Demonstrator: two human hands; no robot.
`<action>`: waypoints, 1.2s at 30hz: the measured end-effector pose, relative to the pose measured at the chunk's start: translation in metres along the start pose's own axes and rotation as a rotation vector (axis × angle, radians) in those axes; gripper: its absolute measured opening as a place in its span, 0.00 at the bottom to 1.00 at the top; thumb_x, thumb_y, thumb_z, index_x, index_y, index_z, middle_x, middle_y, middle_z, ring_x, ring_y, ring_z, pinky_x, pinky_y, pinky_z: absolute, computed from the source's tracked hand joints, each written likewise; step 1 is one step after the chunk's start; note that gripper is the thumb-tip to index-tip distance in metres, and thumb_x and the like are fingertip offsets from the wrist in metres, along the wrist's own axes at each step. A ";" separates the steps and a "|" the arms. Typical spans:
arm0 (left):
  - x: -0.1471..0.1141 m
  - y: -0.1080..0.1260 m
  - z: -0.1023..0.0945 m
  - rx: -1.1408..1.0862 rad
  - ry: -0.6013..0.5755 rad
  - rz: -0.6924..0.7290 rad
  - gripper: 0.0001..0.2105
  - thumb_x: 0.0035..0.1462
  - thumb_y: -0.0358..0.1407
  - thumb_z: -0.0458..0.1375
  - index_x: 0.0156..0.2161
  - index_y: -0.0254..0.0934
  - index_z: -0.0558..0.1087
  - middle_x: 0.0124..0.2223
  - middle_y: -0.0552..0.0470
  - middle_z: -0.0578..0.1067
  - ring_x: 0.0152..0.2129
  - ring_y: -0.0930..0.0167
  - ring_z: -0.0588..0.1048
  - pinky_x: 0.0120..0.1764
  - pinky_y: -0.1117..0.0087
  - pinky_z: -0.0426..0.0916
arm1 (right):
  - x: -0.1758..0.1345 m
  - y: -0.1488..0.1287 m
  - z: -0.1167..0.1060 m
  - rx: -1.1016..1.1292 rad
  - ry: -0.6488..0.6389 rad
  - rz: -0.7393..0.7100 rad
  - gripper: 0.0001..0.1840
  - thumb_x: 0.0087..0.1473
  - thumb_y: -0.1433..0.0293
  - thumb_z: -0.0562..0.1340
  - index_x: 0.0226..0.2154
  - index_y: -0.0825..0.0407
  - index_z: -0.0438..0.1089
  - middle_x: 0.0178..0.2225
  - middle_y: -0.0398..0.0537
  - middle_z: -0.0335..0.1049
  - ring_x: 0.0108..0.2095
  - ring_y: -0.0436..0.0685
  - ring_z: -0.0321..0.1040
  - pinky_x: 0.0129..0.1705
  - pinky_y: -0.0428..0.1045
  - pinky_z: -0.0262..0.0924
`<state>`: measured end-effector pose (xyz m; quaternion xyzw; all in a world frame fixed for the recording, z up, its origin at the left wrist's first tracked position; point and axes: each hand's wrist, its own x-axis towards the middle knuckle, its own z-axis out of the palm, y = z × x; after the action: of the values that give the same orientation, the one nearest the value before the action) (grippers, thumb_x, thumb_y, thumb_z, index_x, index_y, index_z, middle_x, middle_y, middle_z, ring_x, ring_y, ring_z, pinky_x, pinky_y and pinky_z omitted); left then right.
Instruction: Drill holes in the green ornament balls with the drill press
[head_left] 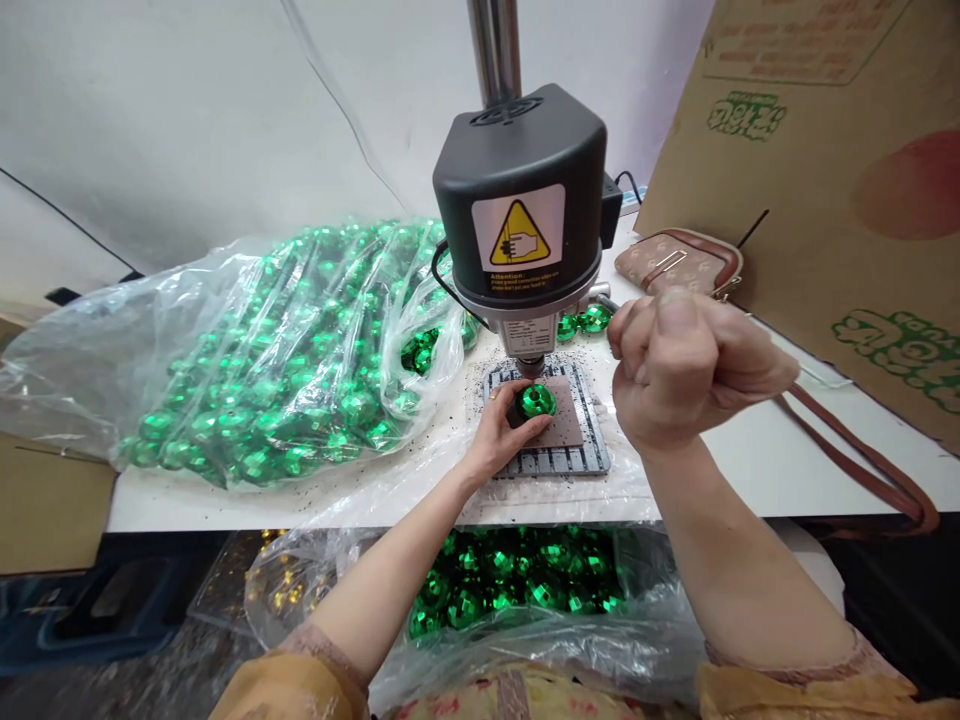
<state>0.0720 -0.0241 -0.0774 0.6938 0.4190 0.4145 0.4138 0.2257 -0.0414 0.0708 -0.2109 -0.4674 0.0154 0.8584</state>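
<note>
A small black-headed drill press [521, 200] stands before me, its chuck [532, 366] pointing down. Beneath it, my left hand [501, 428] pinches a shiny green faceted ball [537, 401] between thumb and fingers. A dark round spot shows on top of the ball, just under the chuck; whether a bit touches it I cannot tell. The ball rests on a brownish square pad [566, 425] over a slotted metal base plate [596, 455]. My right hand [675, 365] is closed in a fist at the press's right side, around its handle, which the fingers mostly hide.
On the left lies a big clear bag [300, 370] of green faceted balls. Another open bag [517, 585] of them sits below the table edge. Loose balls [592, 319] lie behind the press. At right are a brown purse [679, 262] and a tall cardboard box [825, 180]. Dark shavings dot the table.
</note>
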 end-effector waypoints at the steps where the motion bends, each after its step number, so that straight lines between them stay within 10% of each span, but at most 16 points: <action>1: 0.000 -0.001 0.000 0.006 -0.002 0.004 0.26 0.53 0.44 0.69 0.55 0.40 0.71 0.54 0.43 0.74 0.52 0.58 0.73 0.57 0.55 0.65 | -0.001 0.000 -0.001 -0.010 0.000 0.000 0.29 0.58 0.72 0.59 0.18 0.53 0.37 0.16 0.37 0.37 0.16 0.42 0.40 0.20 0.48 0.41; 18: -0.001 -0.009 0.001 0.061 0.016 0.049 0.27 0.54 0.47 0.69 0.55 0.39 0.69 0.55 0.42 0.73 0.54 0.58 0.71 0.58 0.54 0.65 | -0.016 0.014 -0.016 0.076 -0.112 -0.201 0.27 0.55 0.78 0.58 0.19 0.53 0.38 0.15 0.35 0.44 0.15 0.41 0.43 0.19 0.46 0.46; 27: -0.005 0.008 0.005 0.047 0.116 0.001 0.23 0.55 0.43 0.68 0.51 0.37 0.68 0.48 0.45 0.76 0.45 0.64 0.76 0.49 0.61 0.71 | 0.027 -0.012 0.013 -0.070 -0.046 0.131 0.26 0.59 0.72 0.61 0.15 0.49 0.50 0.16 0.35 0.42 0.17 0.43 0.50 0.21 0.47 0.46; 31: -0.034 0.030 -0.014 0.286 0.253 0.085 0.22 0.52 0.43 0.70 0.48 0.38 0.69 0.45 0.48 0.76 0.44 0.65 0.76 0.48 0.63 0.71 | 0.039 -0.012 0.015 -0.108 -0.098 0.151 0.24 0.60 0.71 0.59 0.17 0.48 0.51 0.17 0.37 0.45 0.19 0.45 0.52 0.25 0.48 0.48; 36: -0.128 0.048 -0.059 0.495 0.065 0.181 0.21 0.54 0.43 0.68 0.49 0.39 0.69 0.42 0.49 0.76 0.38 0.67 0.77 0.42 0.67 0.72 | 0.037 -0.010 0.013 -0.132 -0.096 0.170 0.23 0.61 0.69 0.59 0.18 0.45 0.50 0.19 0.39 0.47 0.19 0.48 0.55 0.25 0.50 0.50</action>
<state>-0.0103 -0.1439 -0.0436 0.7947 0.4571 0.3568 0.1792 0.2345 -0.0383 0.1099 -0.3046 -0.4885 0.0675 0.8149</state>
